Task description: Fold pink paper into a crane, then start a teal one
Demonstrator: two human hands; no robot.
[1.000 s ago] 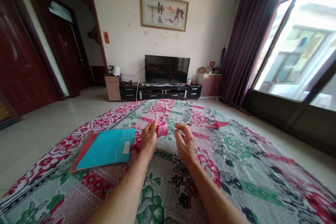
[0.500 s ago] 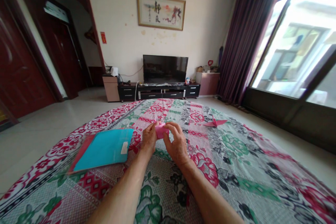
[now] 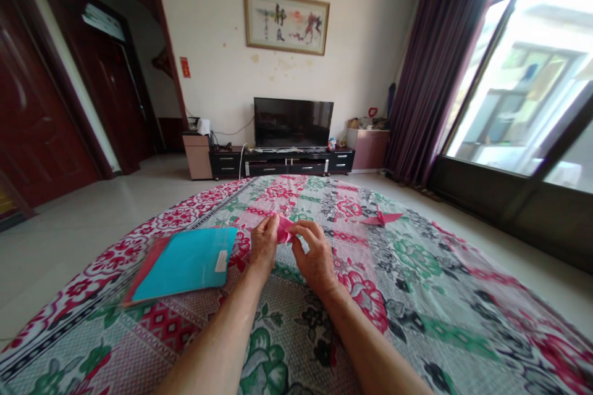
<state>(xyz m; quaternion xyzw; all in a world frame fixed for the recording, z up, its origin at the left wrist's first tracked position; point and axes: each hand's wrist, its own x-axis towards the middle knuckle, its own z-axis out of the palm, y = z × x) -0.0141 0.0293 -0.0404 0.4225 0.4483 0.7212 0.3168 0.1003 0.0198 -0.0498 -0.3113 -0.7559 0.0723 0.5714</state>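
A small piece of folded pink paper is held up between both hands, above the middle of the table. My left hand pinches its left side between thumb and fingers. At its right edge, my right hand grips with bent fingers, the thumb lower down. The fingers hide part of the paper, so its full shape cannot be made out. Further right on the cloth lies a folded pink paper figure with pointed ends, like a paper crane.
On the left lies a clear packet of blue and red paper sheets with a white label. A flowered tablecloth covers the round table. Beyond it stand a television on a low black cabinet and a purple curtain.
The pink paper has turned between my fingers and now shows a more angular, creased shape. My fingers have shifted slightly on it. The view has moved a little.
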